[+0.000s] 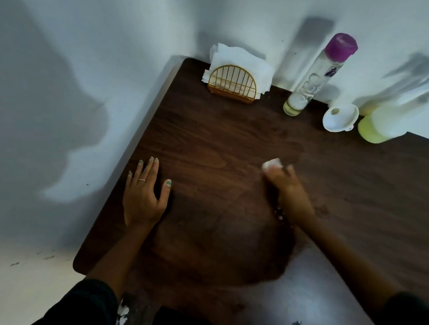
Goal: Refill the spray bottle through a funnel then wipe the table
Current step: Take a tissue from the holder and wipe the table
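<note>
The right hand [285, 187] is blurred, but its fingers are curled round a small white wad [272, 163], likely a tissue, pressed to the dark bench [209, 142] near the middle. That grip keeps the wad bunched under the fingertips so it can scrub. The left hand [143, 196] lies flat and released at about 9 o'clock from the wad, fingers straight and spread, close to the bench's left edge. It seems to be there to steady the body while the other hand wipes.

The refilling gear is pushed back against the wall, out of the wiping path. At 1 o'clock stands the tall clear bottle [315, 78] with a purple cap, only a little yellowish liquid in its base. Just beside it at 2 o'clock the white funnel [339, 117] rests on the bench, touching no bottle. Next to that stands the spray bottle [382, 123], yellow liquid showing in it. With the funnel out, the refill looks done and the wiping is under way.

At 12 o'clock a gold wire holder [230, 85] keeps napkins upright, likely the wad's source.
</note>
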Demonstrator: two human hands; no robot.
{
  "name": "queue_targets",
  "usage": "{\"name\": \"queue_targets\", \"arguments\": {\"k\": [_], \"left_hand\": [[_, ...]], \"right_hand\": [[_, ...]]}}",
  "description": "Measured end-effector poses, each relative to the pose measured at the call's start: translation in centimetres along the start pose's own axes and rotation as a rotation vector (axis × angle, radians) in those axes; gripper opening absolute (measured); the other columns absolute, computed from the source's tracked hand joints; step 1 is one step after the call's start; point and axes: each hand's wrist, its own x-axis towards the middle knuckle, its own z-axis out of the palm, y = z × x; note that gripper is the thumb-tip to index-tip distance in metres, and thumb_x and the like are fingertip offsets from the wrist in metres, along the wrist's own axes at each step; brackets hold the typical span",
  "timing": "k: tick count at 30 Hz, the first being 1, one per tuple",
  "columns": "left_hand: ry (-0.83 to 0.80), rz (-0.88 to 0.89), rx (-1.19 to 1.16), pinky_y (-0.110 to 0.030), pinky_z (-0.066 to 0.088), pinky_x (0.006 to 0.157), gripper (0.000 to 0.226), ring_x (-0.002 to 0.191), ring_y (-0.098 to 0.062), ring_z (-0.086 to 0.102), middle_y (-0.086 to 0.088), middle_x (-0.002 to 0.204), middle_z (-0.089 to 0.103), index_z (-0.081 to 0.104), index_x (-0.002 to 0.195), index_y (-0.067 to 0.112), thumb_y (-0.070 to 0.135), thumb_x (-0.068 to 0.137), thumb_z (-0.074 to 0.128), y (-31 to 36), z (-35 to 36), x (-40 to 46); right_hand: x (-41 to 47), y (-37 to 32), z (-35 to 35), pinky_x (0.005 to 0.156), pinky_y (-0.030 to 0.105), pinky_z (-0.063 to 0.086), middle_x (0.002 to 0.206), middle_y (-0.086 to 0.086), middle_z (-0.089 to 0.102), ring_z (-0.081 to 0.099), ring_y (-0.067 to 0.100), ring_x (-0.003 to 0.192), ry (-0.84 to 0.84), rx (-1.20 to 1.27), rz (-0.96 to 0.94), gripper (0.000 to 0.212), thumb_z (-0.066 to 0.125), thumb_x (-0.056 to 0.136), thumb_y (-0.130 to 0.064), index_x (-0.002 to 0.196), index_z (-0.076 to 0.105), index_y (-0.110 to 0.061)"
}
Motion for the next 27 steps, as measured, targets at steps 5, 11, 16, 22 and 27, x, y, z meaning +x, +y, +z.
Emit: {"name": "queue_targets", "arguments": {"k": [5, 11, 16, 22, 27], "left_hand": [[-0.032, 0.0, 0.035, -0.045, 0.018, 0.116, 0.067, 0.142, -0.027, 0.026, -0.007, 0.149, 0.038, 0.036, 0.142, 0.01, 0.05, 0.09, 0.028, 0.2, -0.1, 0.0], [-0.093, -0.011, 0.096, -0.046, 0.008, 0.117, 0.073, 0.145, -0.027, 0.013, -0.008, 0.155, 0.023, 0.021, 0.148, 0.009, 0.053, 0.09, 0.023, 1.1, 0.5, -0.7], [-0.131, 0.011, 0.125, -0.046, 0.006, 0.117, 0.074, 0.145, -0.028, 0.011, -0.008, 0.156, 0.019, 0.018, 0.149, 0.009, 0.054, 0.09, 0.022, 2.4, 1.1, -2.1], [-0.131, 0.01, 0.136, -0.047, 0.008, 0.117, 0.075, 0.145, -0.028, 0.01, -0.008, 0.156, 0.019, 0.017, 0.149, 0.009, 0.055, 0.089, 0.022, 2.2, 1.2, -2.1], [-0.13, 0.004, 0.138, -0.047, 0.008, 0.117, 0.075, 0.145, -0.028, 0.01, -0.008, 0.156, 0.019, 0.017, 0.149, 0.009, 0.055, 0.089, 0.022, 2.1, 1.2, -2.3]], "right_hand": [[2.3, 2.8, -2.2, 0.116, 0.046, 0.013, 0.145, 0.015, 0.041, 0.03, 0.036, 0.136, 0.263, -0.051, 0.344, 0.07, 0.037, 0.074, 0.019, 0.139, 0.041, -0.006], [-5.9, -8.9, 5.5, 0.116, 0.028, 0.02, 0.142, 0.014, 0.044, 0.036, 0.03, 0.135, 0.011, 0.055, -0.258, 0.044, 0.046, 0.093, -0.009, 0.136, 0.042, -0.008], [-10.7, -10.2, 9.5, 0.114, 0.045, 0.024, 0.132, 0.011, 0.057, 0.044, 0.025, 0.13, -0.228, -0.123, -0.892, 0.035, 0.033, 0.101, -0.008, 0.127, 0.055, -0.005], [-2.8, -0.8, 0.3, 0.111, 0.047, 0.029, 0.138, 0.002, 0.05, 0.044, 0.02, 0.128, 0.044, -0.147, -0.232, 0.044, 0.057, 0.09, -0.045, 0.129, 0.053, -0.025], [0.3, 4.7, -3.5, 0.117, 0.049, 0.004, 0.145, 0.016, 0.041, 0.033, 0.032, 0.136, 0.225, 0.031, 0.383, 0.066, 0.034, 0.078, 0.021, 0.139, 0.041, -0.004]]}}
